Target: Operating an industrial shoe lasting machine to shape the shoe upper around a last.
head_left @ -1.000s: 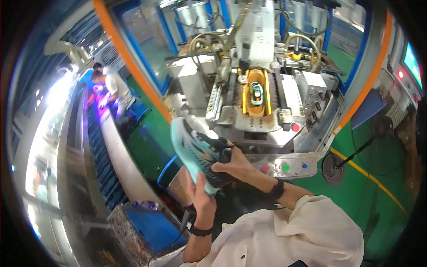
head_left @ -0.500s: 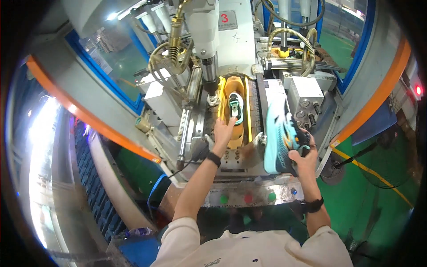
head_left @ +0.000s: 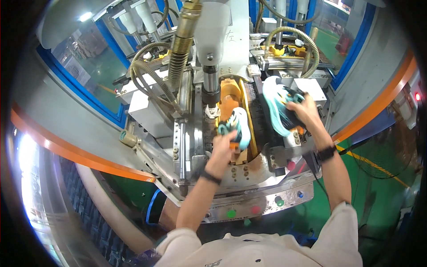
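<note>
Reaching into the big machine (head_left: 239,58) carries the chief risk, I judge: if its metal plunger (head_left: 211,82) came down with the arms inside, the left hand (head_left: 221,151) could be caught, since it is close below. The front panel (head_left: 209,207) lies beneath both forearms, so a dropped elbow might knock the green button (head_left: 231,214). The orange cradle (head_left: 230,92) has raised yellow sides; a shoe tilted against one could scuff or snag.

The left shoe (head_left: 241,124) is above the near part of that cradle, tipped with its sole to the right; blur hides whether they touch. The right shoe (head_left: 275,102) is off to the cradle's right, its sole to the left, and a loose hold at the heel could let it swing into metalwork.

The left hand's fingers are clamped on its shoe near the opening. The right hand's (head_left: 306,111) are closed around the other's heel end, thumb (head_left: 292,106) pressed on the upper
</note>
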`<state>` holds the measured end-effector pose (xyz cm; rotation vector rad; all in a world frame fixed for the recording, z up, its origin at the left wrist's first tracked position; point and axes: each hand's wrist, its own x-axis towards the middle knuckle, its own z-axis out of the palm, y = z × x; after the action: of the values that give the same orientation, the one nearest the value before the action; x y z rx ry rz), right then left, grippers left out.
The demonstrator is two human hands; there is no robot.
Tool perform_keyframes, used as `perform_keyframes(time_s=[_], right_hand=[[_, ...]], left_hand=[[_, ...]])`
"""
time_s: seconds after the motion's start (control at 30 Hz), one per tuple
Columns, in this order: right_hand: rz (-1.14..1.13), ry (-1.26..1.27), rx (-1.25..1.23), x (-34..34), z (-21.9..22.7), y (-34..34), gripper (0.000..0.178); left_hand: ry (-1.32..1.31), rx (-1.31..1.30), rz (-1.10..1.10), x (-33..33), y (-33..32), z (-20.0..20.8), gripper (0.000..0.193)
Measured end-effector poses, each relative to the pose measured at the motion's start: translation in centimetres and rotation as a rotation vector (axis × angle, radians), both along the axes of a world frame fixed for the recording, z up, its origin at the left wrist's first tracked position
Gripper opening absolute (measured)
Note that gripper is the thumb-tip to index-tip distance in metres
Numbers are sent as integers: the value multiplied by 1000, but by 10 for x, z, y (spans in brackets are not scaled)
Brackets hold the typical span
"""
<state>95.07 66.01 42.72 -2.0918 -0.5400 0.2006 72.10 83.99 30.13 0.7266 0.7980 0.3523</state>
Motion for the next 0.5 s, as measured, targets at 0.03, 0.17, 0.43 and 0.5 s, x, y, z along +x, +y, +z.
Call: perform_keyframes(time_s=[0.03,0.17,0.43,0.5], right_hand=[[63,19,-225,-7,15,33,64],[339,78,-473,-18,-23,152,70],[173,-229,-505,-85,-144,232,65],[199,-294,-428,-79,-145,222,63]], left_hand=[[-111,-25,-4,-35,-18,11,31],[-34,44,50,-171,-76,55,39],[52,218,642,-339,-158,107,49],[93,214,726,-360,-178,98,46]])
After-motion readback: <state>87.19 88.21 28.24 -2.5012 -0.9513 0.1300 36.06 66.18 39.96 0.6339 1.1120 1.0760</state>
